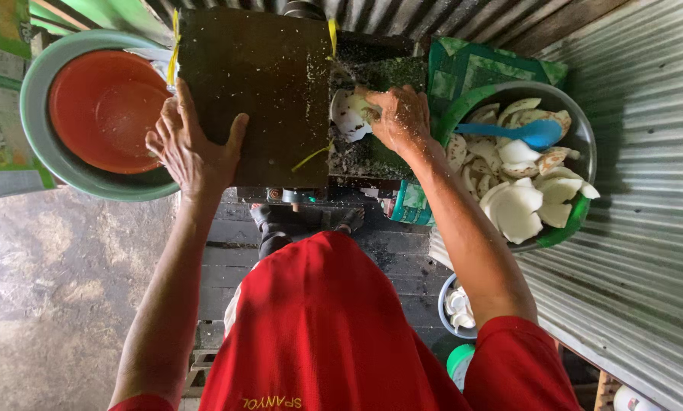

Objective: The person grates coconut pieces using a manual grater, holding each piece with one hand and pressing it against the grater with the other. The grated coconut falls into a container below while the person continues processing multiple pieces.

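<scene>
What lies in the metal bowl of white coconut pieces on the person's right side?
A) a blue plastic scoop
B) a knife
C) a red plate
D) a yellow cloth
A: a blue plastic scoop rests on top of the white coconut pieces in the metal bowl, beside the right hand, which presses a piece into the machine.

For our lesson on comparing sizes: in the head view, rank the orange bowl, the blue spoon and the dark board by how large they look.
1. dark board
2. orange bowl, somewhat smaller, partly hidden by the board
3. blue spoon, clearly smallest
</scene>
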The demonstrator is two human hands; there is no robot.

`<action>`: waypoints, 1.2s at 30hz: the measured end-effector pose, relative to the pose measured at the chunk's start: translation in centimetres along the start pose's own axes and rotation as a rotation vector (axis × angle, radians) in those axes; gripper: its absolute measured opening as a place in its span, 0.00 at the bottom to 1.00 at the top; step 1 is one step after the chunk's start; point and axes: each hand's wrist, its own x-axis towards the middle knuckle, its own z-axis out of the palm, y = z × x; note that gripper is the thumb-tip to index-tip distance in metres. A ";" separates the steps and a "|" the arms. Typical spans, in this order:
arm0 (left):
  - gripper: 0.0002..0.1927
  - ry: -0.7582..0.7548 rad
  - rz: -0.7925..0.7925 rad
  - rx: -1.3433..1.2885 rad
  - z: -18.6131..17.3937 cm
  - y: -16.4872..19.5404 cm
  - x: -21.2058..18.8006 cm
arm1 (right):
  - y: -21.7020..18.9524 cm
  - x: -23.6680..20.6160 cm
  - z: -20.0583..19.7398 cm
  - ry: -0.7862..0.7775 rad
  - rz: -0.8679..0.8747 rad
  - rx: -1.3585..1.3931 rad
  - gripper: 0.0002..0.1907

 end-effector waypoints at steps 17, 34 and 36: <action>0.54 -0.027 -0.031 -0.038 0.1 0.3 0.3 | -1.2 1.3 0.5 -0.017 -0.043 -0.054 0.16; 0.53 -0.065 -0.066 -0.036 -0.4 0.6 0.5 | -1.0 1.7 2.9 -0.136 -0.005 -0.211 0.12; 0.54 -0.070 -0.067 -0.042 -0.5 0.6 0.5 | -1.1 1.7 3.2 -0.104 -0.015 -0.159 0.14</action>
